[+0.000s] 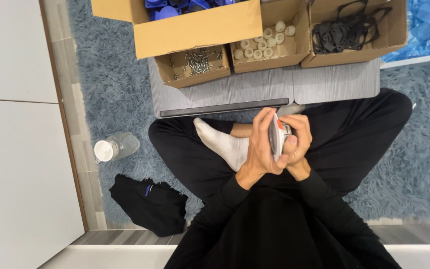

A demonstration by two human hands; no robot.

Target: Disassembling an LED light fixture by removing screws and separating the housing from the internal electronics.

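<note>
I sit cross-legged on a blue shaggy rug, both hands joined over my lap. My left hand (260, 147) and my right hand (298, 142) together grip a small round grey-white part with an orange spot (276, 135), held on edge between the palms. The fingers of each hand wrap around its sides, so most of the part is hidden. A low grey table (255, 89) stands just beyond my hands, above my white-socked foot (222, 142).
On the table stand cardboard boxes: one with screws (195, 62), one with white round pieces (265, 42), one with black flat gaskets (349, 27), one with blue parts (175, 7). A clear water bottle (115, 147) and black cloth (148, 201) lie left on the rug.
</note>
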